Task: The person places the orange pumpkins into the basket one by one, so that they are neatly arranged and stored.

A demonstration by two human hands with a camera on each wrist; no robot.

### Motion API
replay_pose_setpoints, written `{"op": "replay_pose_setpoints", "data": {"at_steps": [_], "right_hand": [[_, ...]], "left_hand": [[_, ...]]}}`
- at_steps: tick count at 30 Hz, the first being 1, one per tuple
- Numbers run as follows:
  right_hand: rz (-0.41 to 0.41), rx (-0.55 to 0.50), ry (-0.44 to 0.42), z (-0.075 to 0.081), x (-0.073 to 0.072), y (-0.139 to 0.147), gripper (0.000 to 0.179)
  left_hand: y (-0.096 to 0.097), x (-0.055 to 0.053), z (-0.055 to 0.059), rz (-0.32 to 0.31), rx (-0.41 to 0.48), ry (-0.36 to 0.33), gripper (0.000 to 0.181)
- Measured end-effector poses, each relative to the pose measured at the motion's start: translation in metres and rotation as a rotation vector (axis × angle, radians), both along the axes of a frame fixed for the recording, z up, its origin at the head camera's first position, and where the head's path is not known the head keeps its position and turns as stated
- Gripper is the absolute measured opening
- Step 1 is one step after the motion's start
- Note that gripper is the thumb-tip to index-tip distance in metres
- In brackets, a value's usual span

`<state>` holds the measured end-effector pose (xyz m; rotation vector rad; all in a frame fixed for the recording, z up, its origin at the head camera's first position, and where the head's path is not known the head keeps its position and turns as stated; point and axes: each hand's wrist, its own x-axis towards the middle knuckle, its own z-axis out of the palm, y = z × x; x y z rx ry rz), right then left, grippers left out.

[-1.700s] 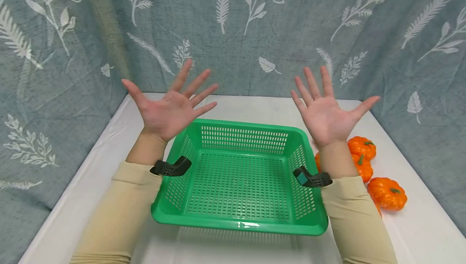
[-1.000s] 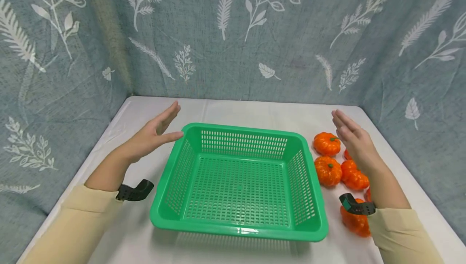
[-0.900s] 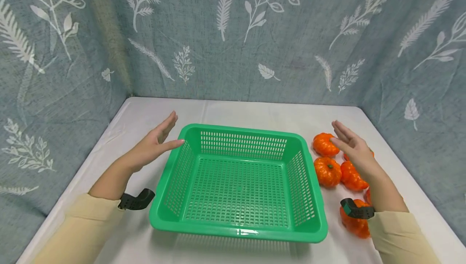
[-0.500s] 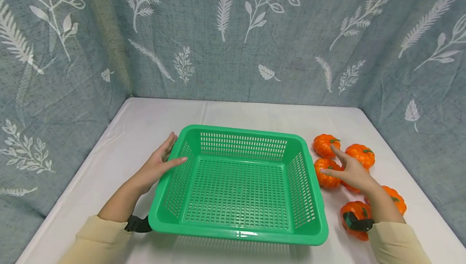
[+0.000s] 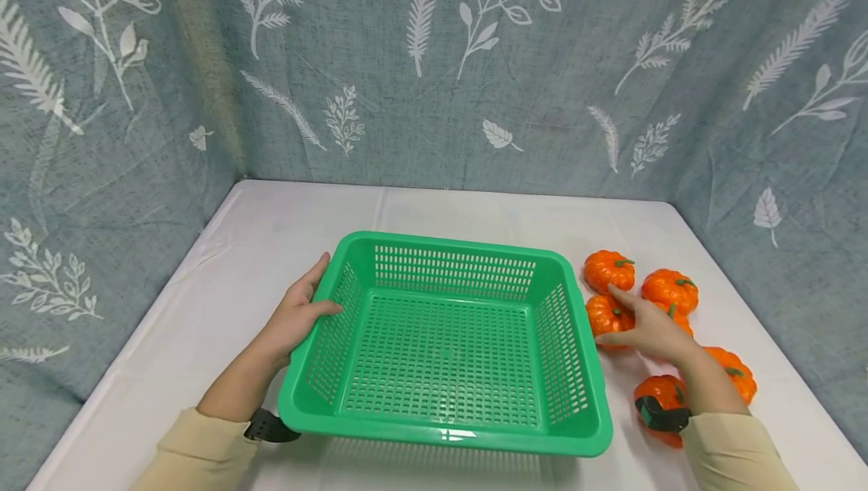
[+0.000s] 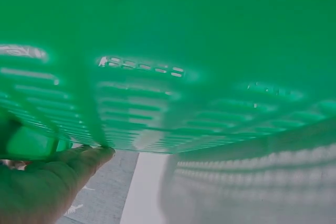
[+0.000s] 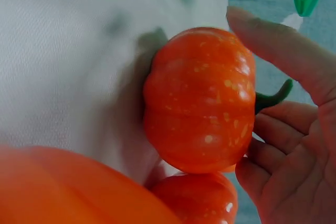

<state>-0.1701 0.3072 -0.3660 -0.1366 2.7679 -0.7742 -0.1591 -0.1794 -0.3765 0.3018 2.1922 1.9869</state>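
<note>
The orange pumpkin (image 5: 606, 315) sits just right of the green basket (image 5: 386, 430). My right hand (image 5: 654, 330) spreads over it, thumb and fingers apart; the right wrist view reveals its stem (image 7: 275, 98) toward my palm. My left hand (image 5: 297, 318) clamps the basket, thumb inside in the head view, fingers outside in the left wrist's.

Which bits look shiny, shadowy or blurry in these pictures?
Head view: a white shine on the near rim of the green basket; left wrist view: that basket again, so close that it fills the top and looks soft and smeary; right wrist view: small bright spots on a pumpkin, a dark shadow beside it on the white cloth.
</note>
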Motion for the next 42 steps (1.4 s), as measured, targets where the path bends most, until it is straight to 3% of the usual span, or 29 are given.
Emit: {"op": "replay_pose_setpoints", "data": {"at_steps": [19,26,36,42], "right_hand": [[-0.038,0.109,-0.030,-0.004,-0.005,-0.008,0.098],[0.002,0.141,0.024,0.001,-0.005,-0.008,0.091],[0.029,0.146,0.149,0.040,-0.006,-0.008,0.089],[0.042,0.115,0.195,0.072,-0.010,-0.028,0.089]], "left_hand": [[0.004,0.002,-0.001,0.038,0.050,-0.024,0.082],[0.005,0.003,0.000,0.039,0.055,-0.027,0.082],[0.005,0.004,-0.001,0.044,0.041,-0.027,0.083],[0.006,0.005,-0.001,0.053,0.050,-0.036,0.083]]}}
